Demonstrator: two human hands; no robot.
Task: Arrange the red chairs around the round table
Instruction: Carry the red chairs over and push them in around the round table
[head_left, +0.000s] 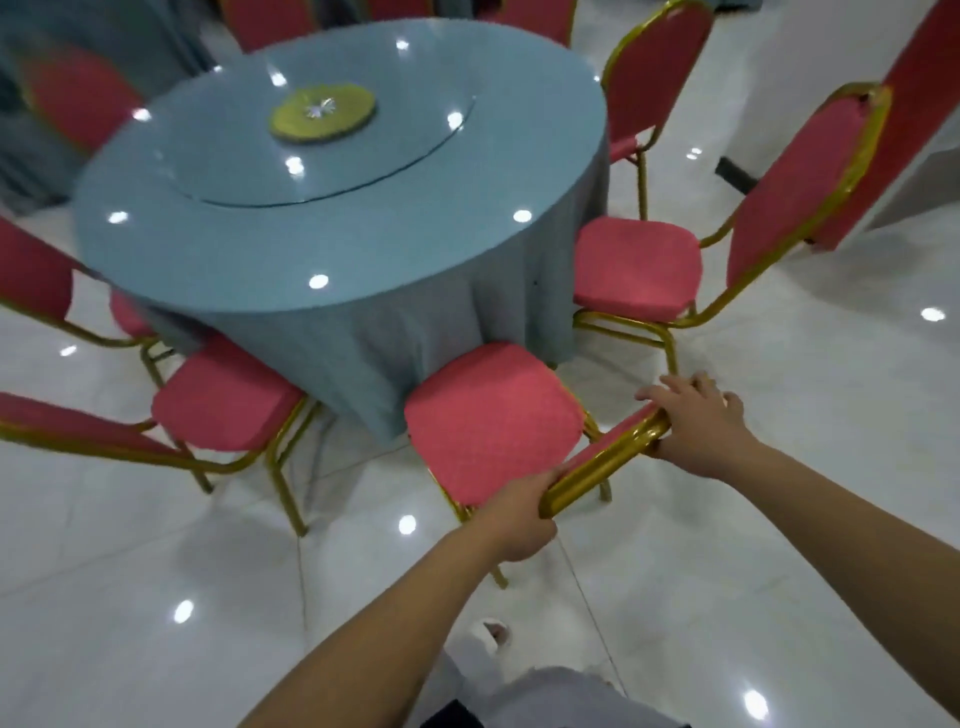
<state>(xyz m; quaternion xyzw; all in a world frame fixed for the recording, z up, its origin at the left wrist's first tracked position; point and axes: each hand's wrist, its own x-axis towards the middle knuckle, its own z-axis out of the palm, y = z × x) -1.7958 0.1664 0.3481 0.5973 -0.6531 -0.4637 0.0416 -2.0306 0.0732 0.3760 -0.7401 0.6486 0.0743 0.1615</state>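
Grasping the red chair (491, 421) by both ends of its gold back rail with left fingers (546, 479) and right fingers (675, 389), probably to steer its seat, just beyond them, squarely toward the cloth-draped desk (234, 249).

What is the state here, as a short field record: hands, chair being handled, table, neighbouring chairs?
left hand: grips the backrest top rail's left end
right hand: holds the rail's right end
held chair: seat front at the tablecloth, facing the round table
table top: blue cloth, glass turntable, yellow-green disc at centre
neighbour chairs: one left, one right, seats toward the table
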